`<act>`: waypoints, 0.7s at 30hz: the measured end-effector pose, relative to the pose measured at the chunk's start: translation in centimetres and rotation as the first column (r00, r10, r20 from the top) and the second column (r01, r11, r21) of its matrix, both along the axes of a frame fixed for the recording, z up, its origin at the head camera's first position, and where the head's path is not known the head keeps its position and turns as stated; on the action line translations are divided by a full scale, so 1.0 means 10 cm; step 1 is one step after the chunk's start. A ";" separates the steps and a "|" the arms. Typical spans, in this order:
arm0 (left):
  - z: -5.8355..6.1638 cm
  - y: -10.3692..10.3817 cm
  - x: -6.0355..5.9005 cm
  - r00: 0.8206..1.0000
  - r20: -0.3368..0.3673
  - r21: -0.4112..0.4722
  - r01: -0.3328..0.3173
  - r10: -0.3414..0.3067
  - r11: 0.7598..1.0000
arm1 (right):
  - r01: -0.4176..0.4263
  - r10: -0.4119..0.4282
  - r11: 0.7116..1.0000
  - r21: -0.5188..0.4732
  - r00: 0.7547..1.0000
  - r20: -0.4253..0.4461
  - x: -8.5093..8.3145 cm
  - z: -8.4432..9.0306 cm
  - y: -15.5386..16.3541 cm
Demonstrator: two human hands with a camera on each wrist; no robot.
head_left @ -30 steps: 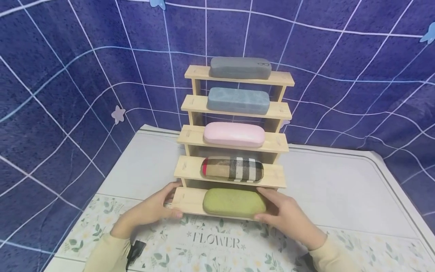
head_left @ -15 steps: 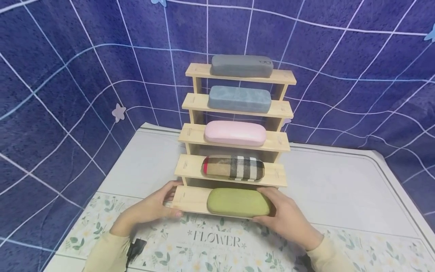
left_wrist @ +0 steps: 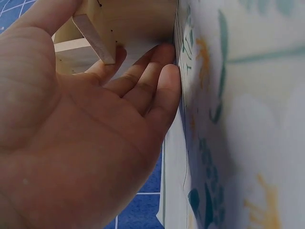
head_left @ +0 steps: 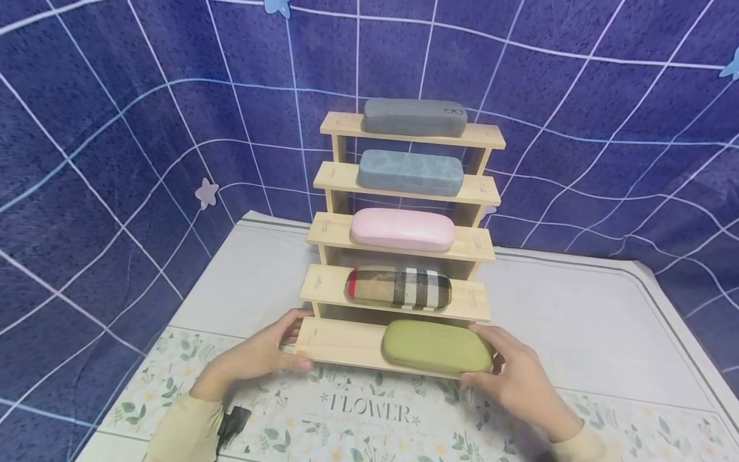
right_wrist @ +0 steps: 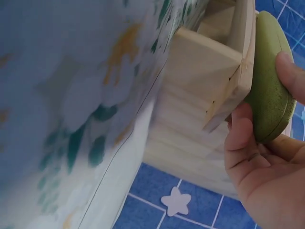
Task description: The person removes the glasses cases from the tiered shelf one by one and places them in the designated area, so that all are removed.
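A wooden stepped rack [head_left: 337, 343] stands on the table with a glasses case on each shelf. From the top down these are grey [head_left: 414, 117], blue-grey [head_left: 410, 172], pink [head_left: 402, 230], plaid [head_left: 398, 288] and green [head_left: 437, 347]. My right hand [head_left: 514, 372] grips the right end of the green case [right_wrist: 269, 81], thumb on top and fingers under it, at the right end of the bottom shelf. My left hand [head_left: 271, 350] holds the left end of that shelf between thumb and fingers. In the left wrist view its fingers [left_wrist: 143, 81] lie against the rack's base [left_wrist: 138, 19].
A floral mat [head_left: 369, 410] printed "FLOWER" covers the near part of the white table [head_left: 577, 327]. A dark blue cloth with a white grid [head_left: 115, 160] hangs behind and to both sides. The rack's upper shelves overhang the space behind the bottom shelf.
The green case has slid to the right along the bottom shelf with my right hand on it. My left hand has stayed on the shelf's left end.
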State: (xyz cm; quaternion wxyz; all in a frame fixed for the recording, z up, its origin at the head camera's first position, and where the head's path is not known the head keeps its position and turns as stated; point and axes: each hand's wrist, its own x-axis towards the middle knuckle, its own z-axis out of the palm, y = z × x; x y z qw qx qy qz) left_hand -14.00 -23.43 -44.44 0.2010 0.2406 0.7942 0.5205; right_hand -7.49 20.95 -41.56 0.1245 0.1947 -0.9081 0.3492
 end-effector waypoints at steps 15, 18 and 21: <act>-0.01 -0.01 0.01 1.000 0.009 0.000 -0.006 0.006 1.000 | 0.047 -0.048 0.999 -0.018 0.998 -0.050 0.02 -0.04 0.23; -0.01 -0.01 0.01 1.000 0.008 -0.008 -0.011 0.011 1.000 | 0.056 -0.057 0.998 -0.026 0.997 -0.041 0.05 -0.03 0.29; -0.01 -0.02 0.00 1.000 0.010 -0.013 -0.016 0.016 1.000 | 0.061 -0.063 0.997 -0.040 0.997 -0.049 0.07 -0.03 0.35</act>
